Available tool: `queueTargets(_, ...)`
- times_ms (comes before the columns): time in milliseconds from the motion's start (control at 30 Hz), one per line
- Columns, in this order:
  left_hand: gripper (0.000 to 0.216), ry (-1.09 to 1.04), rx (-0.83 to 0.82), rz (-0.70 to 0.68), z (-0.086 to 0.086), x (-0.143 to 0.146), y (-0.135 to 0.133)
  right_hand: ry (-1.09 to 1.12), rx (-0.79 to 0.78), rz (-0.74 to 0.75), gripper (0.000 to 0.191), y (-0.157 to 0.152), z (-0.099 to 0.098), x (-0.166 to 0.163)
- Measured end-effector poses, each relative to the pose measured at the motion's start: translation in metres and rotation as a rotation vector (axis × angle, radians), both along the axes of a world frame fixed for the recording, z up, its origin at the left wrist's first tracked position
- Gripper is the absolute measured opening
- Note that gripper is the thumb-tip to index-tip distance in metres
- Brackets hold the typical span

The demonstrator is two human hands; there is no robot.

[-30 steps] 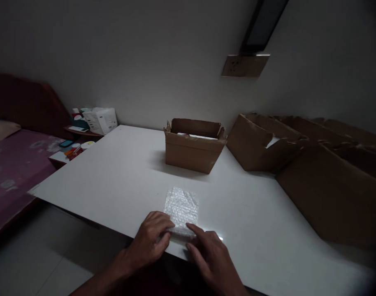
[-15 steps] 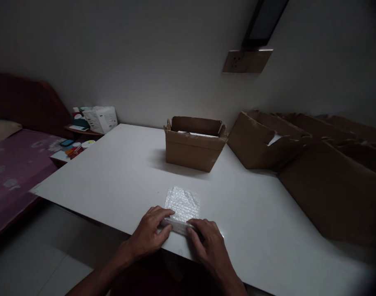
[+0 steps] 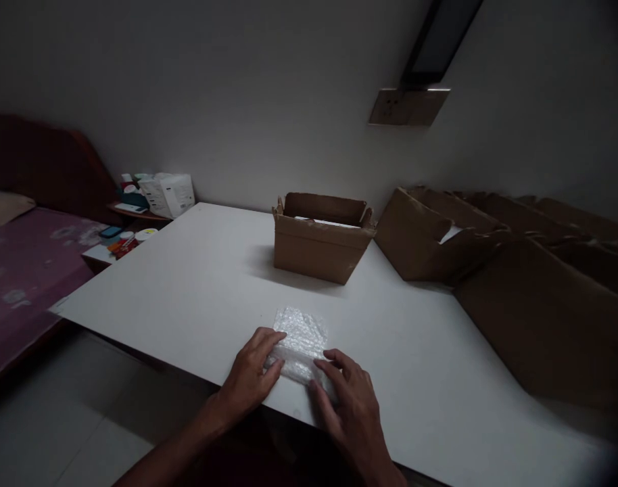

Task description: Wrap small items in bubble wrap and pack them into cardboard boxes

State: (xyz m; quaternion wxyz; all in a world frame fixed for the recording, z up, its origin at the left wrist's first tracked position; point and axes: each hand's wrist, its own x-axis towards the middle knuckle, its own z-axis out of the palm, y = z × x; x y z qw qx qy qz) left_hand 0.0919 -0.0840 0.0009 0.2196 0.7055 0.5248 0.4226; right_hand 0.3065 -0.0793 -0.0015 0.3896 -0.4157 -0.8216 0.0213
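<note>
Clear wrap (image 3: 299, 343), lower centre of frame, is folded at its near end. Left hand (image 3: 252, 368) and right hand (image 3: 350, 399) hold the fold's two ends, thumbs and fingers narrowly spaced. Beneath: table (image 3: 177, 284). Open box (image 3: 314, 251), centre. More boxes (image 3: 527, 325), right.

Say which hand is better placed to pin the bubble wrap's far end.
Left hand, probably: its forefinger reaches nearer the far end; the right hand sits lower in view, by the near part.
</note>
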Motion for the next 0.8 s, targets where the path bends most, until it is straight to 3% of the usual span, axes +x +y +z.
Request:
queueTargets(267, 0.031, 0.008, 0.015, -0.068, 0.0016, -0.0035, -0.0032, -0.112, -0.07, 0.066, 0.038, -0.0036, -0.0043, 0.0006)
queueTargets(500, 0.031, 0.003, 0.02, -0.037, -0.0025, -0.0031, -0.0031, -0.137, -0.091, 0.061, 0.032, 0.0007, -0.0071, -0.002)
queueTargets(800, 0.042, 0.068, 0.001, -0.092, 0.002, -0.0074, -0.0051, -0.109, -0.113, 0.081, 0.027, 0.0018, -0.0014, -0.0019)
